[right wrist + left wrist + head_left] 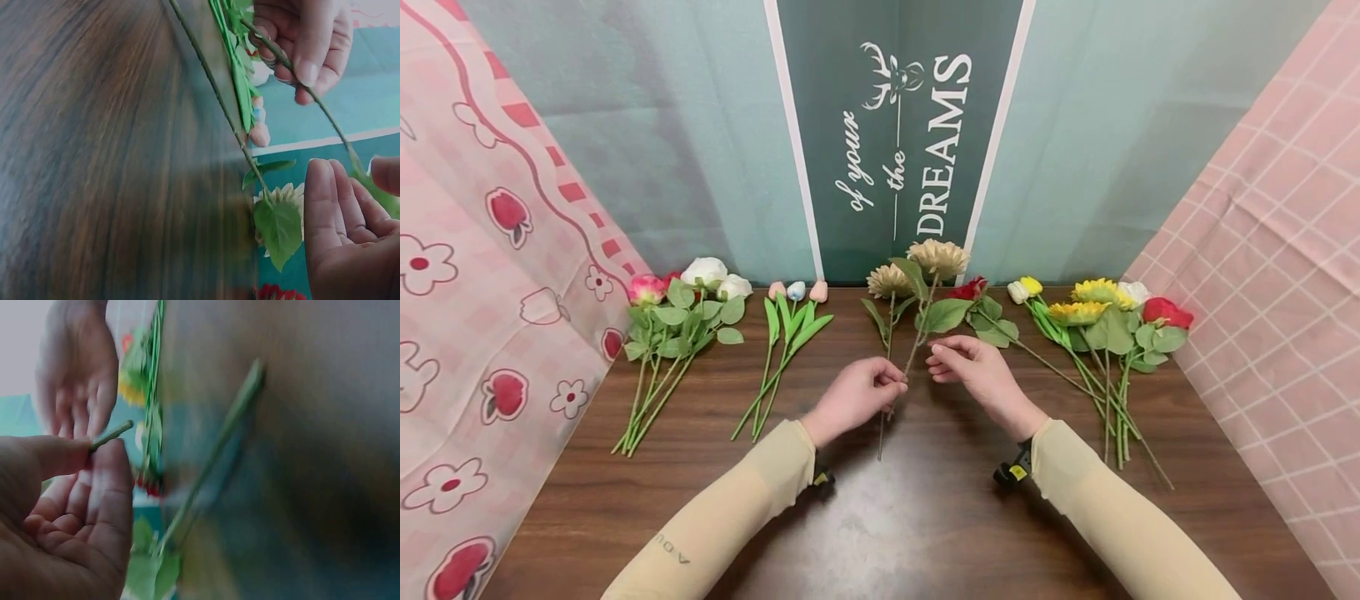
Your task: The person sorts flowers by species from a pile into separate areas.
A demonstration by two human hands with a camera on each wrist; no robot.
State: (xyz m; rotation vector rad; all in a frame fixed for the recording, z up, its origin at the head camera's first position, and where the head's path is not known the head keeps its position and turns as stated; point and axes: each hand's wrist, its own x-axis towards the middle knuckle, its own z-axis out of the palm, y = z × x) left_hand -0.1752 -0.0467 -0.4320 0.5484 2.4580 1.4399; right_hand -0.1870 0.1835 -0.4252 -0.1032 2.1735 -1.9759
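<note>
My left hand pinches the stem of a beige artificial flower between thumb and forefinger, the bloom held up above the table. In the left wrist view the stem's cut end sticks out past the fingertips. Beneath it a second beige flower lies on the table, its bare stem pointing toward me. The right hand hovers just right of the held stem, fingers loosely extended. In the right wrist view its fingers stand beside the stem and its leaf, with no grip visible.
Pink and white flowers lie at left, beside several tulips. A red flower lies right of centre. Farther right are yellow and white tulips, sunflowers and a red rose. Fabric curtains rise behind the wooden table.
</note>
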